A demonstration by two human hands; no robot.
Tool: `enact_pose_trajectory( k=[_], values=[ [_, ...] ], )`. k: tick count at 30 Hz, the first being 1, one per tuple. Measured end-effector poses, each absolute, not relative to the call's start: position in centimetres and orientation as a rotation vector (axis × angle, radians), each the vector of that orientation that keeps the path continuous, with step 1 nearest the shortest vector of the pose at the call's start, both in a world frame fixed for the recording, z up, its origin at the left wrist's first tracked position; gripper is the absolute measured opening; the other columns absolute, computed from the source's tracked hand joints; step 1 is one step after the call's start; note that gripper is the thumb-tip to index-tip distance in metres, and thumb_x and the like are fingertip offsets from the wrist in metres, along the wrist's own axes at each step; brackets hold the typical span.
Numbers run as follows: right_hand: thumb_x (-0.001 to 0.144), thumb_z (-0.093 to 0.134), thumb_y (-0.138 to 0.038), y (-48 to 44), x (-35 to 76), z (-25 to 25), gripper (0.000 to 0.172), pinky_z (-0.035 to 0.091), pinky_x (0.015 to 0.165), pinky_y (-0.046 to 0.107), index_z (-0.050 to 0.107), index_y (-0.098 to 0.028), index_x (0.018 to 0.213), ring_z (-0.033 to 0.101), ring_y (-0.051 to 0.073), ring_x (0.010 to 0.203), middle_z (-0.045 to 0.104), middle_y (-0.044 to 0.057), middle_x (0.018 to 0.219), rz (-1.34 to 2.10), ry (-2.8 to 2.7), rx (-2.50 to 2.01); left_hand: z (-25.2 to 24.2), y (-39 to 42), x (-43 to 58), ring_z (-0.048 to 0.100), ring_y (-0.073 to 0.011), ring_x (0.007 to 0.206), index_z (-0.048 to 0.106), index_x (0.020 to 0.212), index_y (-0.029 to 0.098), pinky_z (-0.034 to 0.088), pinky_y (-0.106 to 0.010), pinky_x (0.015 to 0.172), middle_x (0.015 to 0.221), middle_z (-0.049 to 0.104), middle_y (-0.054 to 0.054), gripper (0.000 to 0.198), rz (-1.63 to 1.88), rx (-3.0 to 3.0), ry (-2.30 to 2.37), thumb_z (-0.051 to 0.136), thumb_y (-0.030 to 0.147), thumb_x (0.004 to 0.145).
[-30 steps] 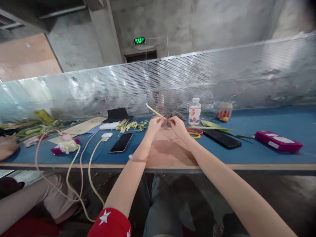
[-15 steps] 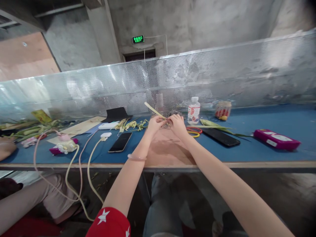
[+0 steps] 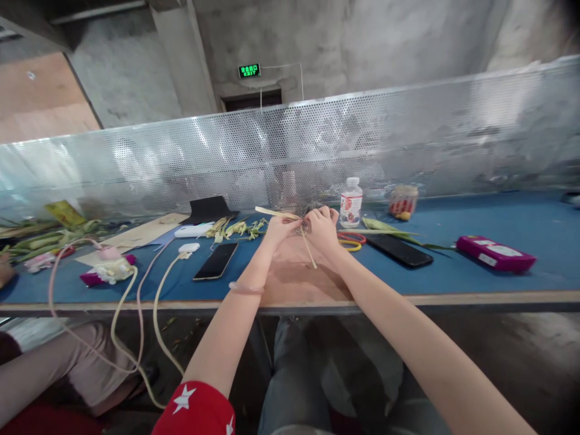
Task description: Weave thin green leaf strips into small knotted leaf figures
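My left hand [image 3: 280, 232] is closed, thumb and fingers pinching a pale plant strip [image 3: 274, 212]. One end of the strip points out to the left beyond my fingers. Close against it, my right hand [image 3: 321, 226] has its fingers pinched together at the same spot. A thin straw-coloured length [image 3: 309, 249] hangs down toward me from between the hands. Behind the fingers lies a grey wiry tangle [image 3: 312, 209], partly covered by my right hand. Both hands are above a brown board [image 3: 308, 281] on the blue table. The exact crossing of the strips is hidden by my fingertips.
To the right are a plastic bottle [image 3: 351, 202], a jar [image 3: 403, 202], a black phone [image 3: 401, 249], green leaves [image 3: 385, 227] and a purple packet [image 3: 495, 253]. To the left lie another phone [image 3: 215, 261], cables [image 3: 158, 302] and plant scraps [image 3: 240, 228]. Someone sits at far left.
The pale strip's left end has swung lower, now nearly level. A thin length now hangs toward me between the hands. The view has shifted slightly.
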State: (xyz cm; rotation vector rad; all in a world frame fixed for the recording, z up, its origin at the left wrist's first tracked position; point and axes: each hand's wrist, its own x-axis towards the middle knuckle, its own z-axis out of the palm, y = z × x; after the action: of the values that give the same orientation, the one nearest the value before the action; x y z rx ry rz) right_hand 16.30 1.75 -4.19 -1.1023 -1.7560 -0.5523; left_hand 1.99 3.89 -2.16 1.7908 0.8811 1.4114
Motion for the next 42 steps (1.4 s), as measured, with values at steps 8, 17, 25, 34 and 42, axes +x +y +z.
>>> enact_pose_trajectory(
  k=[8, 17, 25, 34, 42],
  values=[
    [0.088, 0.04, -0.019, 1.8, 16.4, -4.2, 0.018, 0.022, 0.089, 0.041, 0.058, -0.019, 0.085, 0.041, 0.025, 0.096, 0.06, 0.009, 0.09, -0.548, -1.712, -1.121, -1.7, 3.2, 1.8, 0.056, -0.012, 0.052, 0.071, 0.09, 0.013, 0.041, -0.022, 0.046, 0.073, 0.071, -0.006, 0.032, 1.4, 1.756, 0.984, 0.063, 0.04, 0.073],
    [0.088, 0.045, -0.029, 1.2, 16.0, -3.8, 0.02, 0.026, 0.088, 0.039, 0.06, -0.02, 0.098, 0.04, 0.025, 0.096, 0.056, 0.009, 0.1, -0.537, -1.738, -1.061, -1.7, 2.9, 2.0, 0.065, -0.0177, 0.064, 0.069, 0.086, 0.013, 0.043, -0.022, 0.045, 0.08, 0.07, -0.008, 0.032, 1.347, 1.711, 0.965, 0.059, 0.042, 0.077],
    [0.086, 0.051, -0.028, 2.0, 16.1, -4.0, 0.018, 0.029, 0.084, 0.038, 0.064, -0.02, 0.095, 0.04, 0.024, 0.096, 0.057, 0.009, 0.098, -0.497, -1.753, -1.027, -1.5, 2.4, 2.1, 0.063, -0.0154, 0.058, 0.063, 0.113, 0.015, 0.043, -0.021, 0.046, 0.073, 0.069, -0.005, 0.038, 1.347, 1.647, 0.928, 0.053, 0.035, 0.082],
    [0.083, 0.051, -0.025, 1.9, 15.7, -4.0, 0.016, 0.035, 0.078, 0.036, 0.064, -0.018, 0.089, 0.043, 0.023, 0.085, 0.055, 0.009, 0.086, -0.525, -1.659, -1.041, -1.4, 2.1, 2.3, 0.06, -0.0133, 0.063, 0.056, 0.125, 0.02, 0.051, -0.025, 0.057, 0.072, 0.065, -0.002, 0.047, 1.284, 1.611, 0.788, 0.056, 0.038, 0.081],
    [0.084, 0.05, -0.023, 1.5, 15.7, -3.9, 0.016, 0.036, 0.082, 0.036, 0.064, -0.017, 0.082, 0.041, 0.022, 0.084, 0.054, 0.008, 0.083, -0.528, -1.592, -1.022, -1.4, 1.4, 2.5, 0.061, -0.0132, 0.064, 0.058, 0.122, 0.02, 0.052, -0.027, 0.06, 0.082, 0.069, -0.005, 0.044, 1.252, 1.666, 0.691, 0.055, 0.038, 0.082]
  ],
)
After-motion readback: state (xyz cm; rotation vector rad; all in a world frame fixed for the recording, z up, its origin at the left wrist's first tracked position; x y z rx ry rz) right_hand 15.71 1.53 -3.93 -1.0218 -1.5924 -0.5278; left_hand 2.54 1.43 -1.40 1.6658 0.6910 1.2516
